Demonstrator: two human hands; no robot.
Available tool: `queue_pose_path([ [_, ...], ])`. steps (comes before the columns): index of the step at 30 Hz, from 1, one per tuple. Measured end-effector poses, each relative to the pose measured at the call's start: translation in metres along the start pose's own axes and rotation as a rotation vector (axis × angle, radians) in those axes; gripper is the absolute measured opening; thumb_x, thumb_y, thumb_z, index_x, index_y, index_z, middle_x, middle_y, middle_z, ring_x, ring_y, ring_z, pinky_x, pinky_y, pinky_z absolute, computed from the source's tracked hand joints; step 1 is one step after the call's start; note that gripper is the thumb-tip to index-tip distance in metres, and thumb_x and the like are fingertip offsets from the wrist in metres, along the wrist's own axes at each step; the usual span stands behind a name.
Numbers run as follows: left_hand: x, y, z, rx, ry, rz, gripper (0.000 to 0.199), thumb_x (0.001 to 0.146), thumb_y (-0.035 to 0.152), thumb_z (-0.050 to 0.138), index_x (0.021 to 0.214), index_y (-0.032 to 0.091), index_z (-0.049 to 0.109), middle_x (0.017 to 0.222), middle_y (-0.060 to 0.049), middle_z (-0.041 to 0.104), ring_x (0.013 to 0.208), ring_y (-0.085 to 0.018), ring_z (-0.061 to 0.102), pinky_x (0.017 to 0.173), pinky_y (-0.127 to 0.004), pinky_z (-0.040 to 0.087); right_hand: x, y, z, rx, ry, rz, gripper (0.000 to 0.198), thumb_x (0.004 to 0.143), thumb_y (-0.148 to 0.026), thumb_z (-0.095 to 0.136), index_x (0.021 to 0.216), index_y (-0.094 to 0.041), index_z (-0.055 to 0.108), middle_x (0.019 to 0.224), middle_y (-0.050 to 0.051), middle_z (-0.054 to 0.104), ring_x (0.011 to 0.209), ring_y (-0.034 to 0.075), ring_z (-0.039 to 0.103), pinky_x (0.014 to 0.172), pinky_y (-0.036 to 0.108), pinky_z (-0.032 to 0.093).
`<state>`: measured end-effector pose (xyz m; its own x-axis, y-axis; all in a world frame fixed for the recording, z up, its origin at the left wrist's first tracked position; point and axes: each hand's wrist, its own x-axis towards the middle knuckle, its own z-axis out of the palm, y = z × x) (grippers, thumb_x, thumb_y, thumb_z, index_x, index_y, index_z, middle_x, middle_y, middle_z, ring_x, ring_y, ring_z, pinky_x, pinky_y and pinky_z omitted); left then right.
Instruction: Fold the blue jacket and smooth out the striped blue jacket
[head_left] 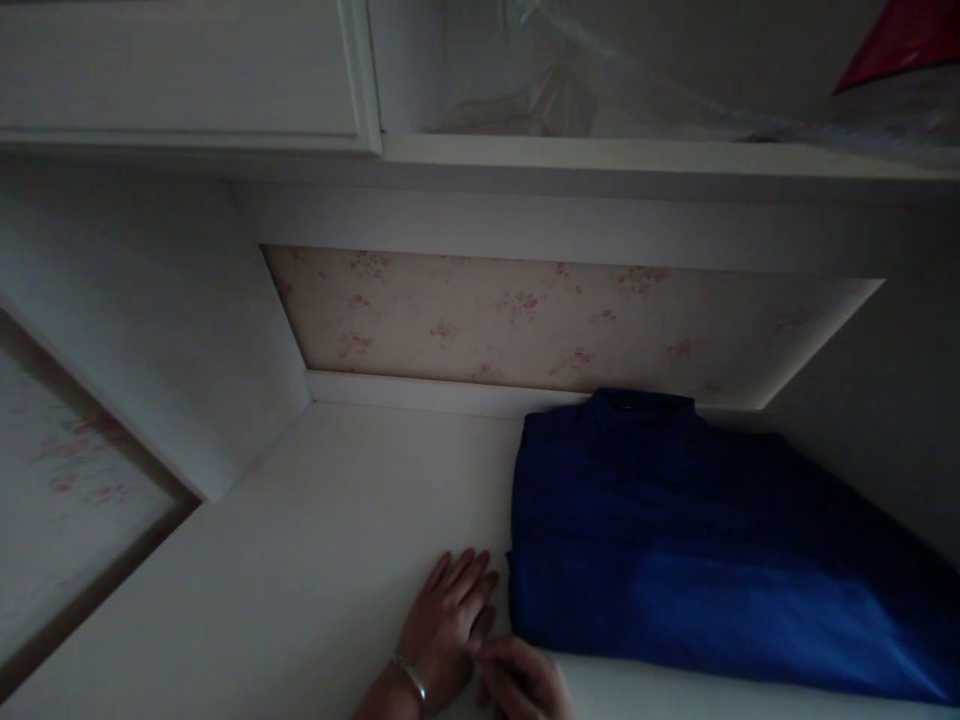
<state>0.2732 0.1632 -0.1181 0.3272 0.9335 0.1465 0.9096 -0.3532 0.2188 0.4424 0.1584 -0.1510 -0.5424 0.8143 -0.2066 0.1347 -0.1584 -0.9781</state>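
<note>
We see a folded blue garment (705, 540) lying on a white shelf (315, 560), pushed against the shelf's back and right walls, its collar toward the back. The cloth is deep blue, smooth, with a straight left edge. Our left hand (450, 625), a bracelet (411, 678) at its wrist, lies flat with fingers spread on the shelf, just beside the garment's front-left corner. Our right hand (525, 680) sits at the shelf's front edge, fingers curled, touching the left; whether it grips anything we cannot tell.
</note>
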Motion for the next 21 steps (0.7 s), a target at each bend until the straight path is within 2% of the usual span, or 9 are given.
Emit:
queue_pose_path([
  [3,-0.001,-0.003,0.000,-0.009,-0.021,0.011,0.042,0.097,0.029,0.033,0.139,0.028,0.042,0.150,-0.002,0.040,0.138,-0.021,0.035,0.112,-0.048,0.037,0.003,-0.008,0.008,0.058,0.005,-0.005,0.051,0.080,-0.067,0.053,0.090,-0.019,0.066,0.064,0.001,0.062,0.048,0.010,0.047,0.046,0.022,0.035],
  [12,-0.001,-0.003,0.006,0.013,0.063,0.023,0.040,0.095,0.026,0.041,0.135,0.028,0.047,0.147,-0.002,0.044,0.135,-0.021,0.040,0.110,-0.045,0.038,-0.005,-0.012,0.006,-0.217,0.020,-0.099,0.045,0.090,-0.057,0.044,0.096,-0.018,0.067,0.069,0.002,0.062,0.052,0.010,0.052,0.049,0.020,0.040],
  [21,-0.003,-0.004,0.009,-0.008,0.089,0.027,0.041,0.094,0.026,0.043,0.135,0.027,0.047,0.147,-0.002,0.045,0.135,-0.020,0.039,0.112,-0.044,0.036,-0.004,-0.006,0.004,-0.281,0.009,-0.139,0.042,0.091,-0.053,0.045,0.097,-0.017,0.066,0.069,0.004,0.065,0.051,0.011,0.055,0.047,0.019,0.040],
])
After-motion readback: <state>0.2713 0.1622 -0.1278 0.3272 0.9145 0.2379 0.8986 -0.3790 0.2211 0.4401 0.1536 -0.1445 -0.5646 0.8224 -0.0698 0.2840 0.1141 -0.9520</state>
